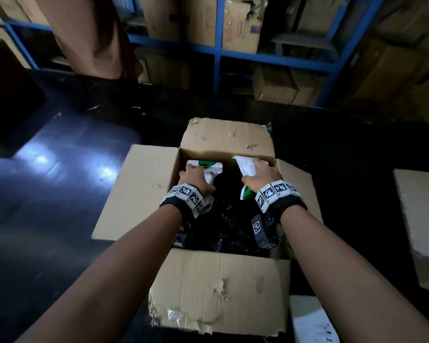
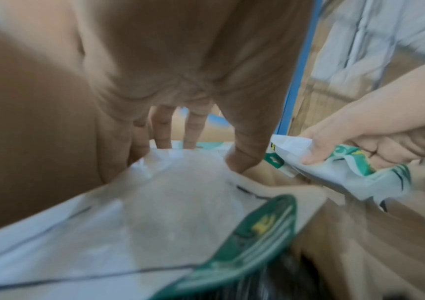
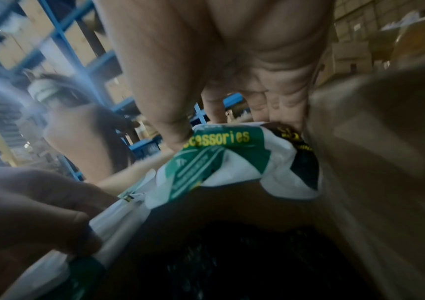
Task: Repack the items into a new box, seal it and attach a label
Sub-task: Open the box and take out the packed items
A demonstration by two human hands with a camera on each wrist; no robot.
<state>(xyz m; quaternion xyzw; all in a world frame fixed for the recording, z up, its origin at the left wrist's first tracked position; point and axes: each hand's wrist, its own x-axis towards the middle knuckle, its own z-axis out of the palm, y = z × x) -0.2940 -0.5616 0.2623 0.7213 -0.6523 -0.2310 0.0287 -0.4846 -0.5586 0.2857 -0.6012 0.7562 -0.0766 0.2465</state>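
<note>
An open cardboard box [image 1: 216, 288] with torn flaps stands on the dark table in the head view. Both my hands reach into it. My left hand [image 1: 192, 178] grips a white and green packet [image 1: 212, 170] at the box's far left; the packet [image 2: 154, 213] fills the left wrist view under my thumb and fingers [image 2: 242, 154]. My right hand [image 1: 263, 178] grips a second white and green packet [image 1: 245, 167] at the far right, printed "accessories" [image 3: 221, 158] in the right wrist view. Dark glossy contents [image 1: 223, 224] fill the box's bottom.
Blue shelving [image 1: 217, 53] with cartons stands behind the table. Another cardboard box [image 1: 421, 219] sits at the right edge, a white sheet [image 1: 312, 320] at the lower right. A person in brown clothing [image 1: 84, 33] stands at the back left.
</note>
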